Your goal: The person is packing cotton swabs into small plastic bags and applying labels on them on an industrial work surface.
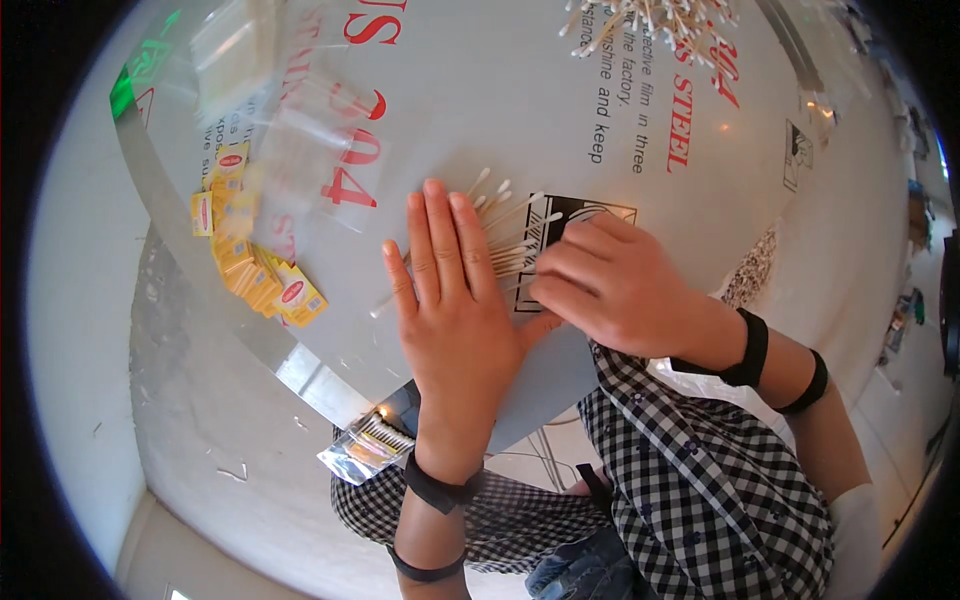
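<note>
- Head view, looking down: the left hand (452, 300) lies flat, palm down, on the grey film-covered metal tabletop (480, 110), fingers straight and close together, gripping nothing.
- Its fingertips sit on a small bunch of white cotton swabs with pale wooden sticks (508, 232), which lies on the tabletop between the two hands, fanned out and partly hidden under both.
- The right hand (605, 285) is just beside the left, touching it near the thumb, fingers curled down onto the right end of that bunch. Can't really tell whether it's pinching any swabs or just pressing on them.
- One stray swab pokes out to the left from under the left hand.
- Further left, near the table's edge, there's a messy pile of small yellow paper sachets with red ovals (250, 250).
- Above those lie a few clear plastic bags (260, 90), blurry, flat on the tabletop.
- At the far edge up top is a bigger loose heap of cotton swabs (655, 22), well apart from the hands.
- Below the table edge, by the left wrist, a small clear packet with swabs inside (365, 448) rests near the checked trousers (700, 480).
- Both forearms have black bands (748, 348).
</note>
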Demonstrator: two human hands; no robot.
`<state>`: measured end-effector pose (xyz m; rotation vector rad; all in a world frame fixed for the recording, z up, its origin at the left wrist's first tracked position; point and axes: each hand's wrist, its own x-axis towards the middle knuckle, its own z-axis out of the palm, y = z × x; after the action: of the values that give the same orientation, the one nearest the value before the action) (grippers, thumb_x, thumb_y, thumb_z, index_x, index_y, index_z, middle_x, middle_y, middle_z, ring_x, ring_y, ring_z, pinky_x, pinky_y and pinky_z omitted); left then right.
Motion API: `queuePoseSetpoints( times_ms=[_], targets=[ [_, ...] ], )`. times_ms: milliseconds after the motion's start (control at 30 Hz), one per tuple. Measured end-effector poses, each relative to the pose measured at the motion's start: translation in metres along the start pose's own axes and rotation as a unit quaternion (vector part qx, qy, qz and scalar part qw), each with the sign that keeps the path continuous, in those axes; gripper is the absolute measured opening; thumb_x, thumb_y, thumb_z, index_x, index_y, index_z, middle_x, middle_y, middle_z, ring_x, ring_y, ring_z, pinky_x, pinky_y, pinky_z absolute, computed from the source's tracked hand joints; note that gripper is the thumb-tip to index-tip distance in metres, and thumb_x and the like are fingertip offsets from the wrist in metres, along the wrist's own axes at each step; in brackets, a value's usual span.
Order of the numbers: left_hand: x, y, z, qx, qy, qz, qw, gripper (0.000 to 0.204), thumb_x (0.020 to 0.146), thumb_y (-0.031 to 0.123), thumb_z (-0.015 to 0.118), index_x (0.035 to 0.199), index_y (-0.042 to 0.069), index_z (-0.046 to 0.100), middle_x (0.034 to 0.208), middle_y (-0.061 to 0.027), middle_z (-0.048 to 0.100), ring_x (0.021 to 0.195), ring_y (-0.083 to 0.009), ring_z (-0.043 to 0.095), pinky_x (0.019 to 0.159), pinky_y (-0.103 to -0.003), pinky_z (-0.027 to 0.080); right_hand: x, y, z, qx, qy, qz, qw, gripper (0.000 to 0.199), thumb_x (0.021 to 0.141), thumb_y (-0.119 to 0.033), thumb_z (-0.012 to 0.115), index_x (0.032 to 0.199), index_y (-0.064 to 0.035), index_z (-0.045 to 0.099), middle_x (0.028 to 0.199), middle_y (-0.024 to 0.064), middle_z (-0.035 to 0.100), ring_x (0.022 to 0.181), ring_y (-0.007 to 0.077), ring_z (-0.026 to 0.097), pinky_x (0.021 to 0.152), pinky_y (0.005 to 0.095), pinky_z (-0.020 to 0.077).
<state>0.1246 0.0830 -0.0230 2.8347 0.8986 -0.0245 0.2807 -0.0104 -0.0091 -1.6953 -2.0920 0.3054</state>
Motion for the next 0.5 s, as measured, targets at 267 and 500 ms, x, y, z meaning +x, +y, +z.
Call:
queuePoseSetpoints(
  times_ms=[267, 500],
  targets=[
    [-0.006, 0.024, 0.008, -0.015, -0.003, -0.047, 0.999, 0.114, 0.083, 0.082, 0.041, 0.153, -0.007, 0.031, 0.161, -0.0246, 0.029, 0.152, -0.0360, 0.025, 0.123, -0.053, 0.015, 0.017, 0.020, 0.002, 0.053, 0.029, 0.006, 0.998, 0.020, 0.066, -0.010, 0.072, 0.083, -0.0080, 0.064, 0.089, 0.0017, 0.061, 0.080, 0.0205, 0.057, 0.069, 0.0333, 0.0453],
    [-0.044, 0.011, -0.014, -0.395, 0.192, -0.160, 0.884, 0.089, 0.093, 0.048, 0.065, 0.153, -0.006, 0.028, 0.159, -0.0283, 0.030, 0.150, -0.0430, 0.025, 0.122, -0.052, 0.017, 0.018, 0.024, -0.007, 0.184, 0.093, 0.096, 0.974, 0.026, 0.074, 0.000, 0.072, 0.098, -0.0084, 0.065, 0.100, 0.0039, 0.063, 0.098, 0.0269, 0.060, 0.086, 0.0388, 0.0484]
  ],
)
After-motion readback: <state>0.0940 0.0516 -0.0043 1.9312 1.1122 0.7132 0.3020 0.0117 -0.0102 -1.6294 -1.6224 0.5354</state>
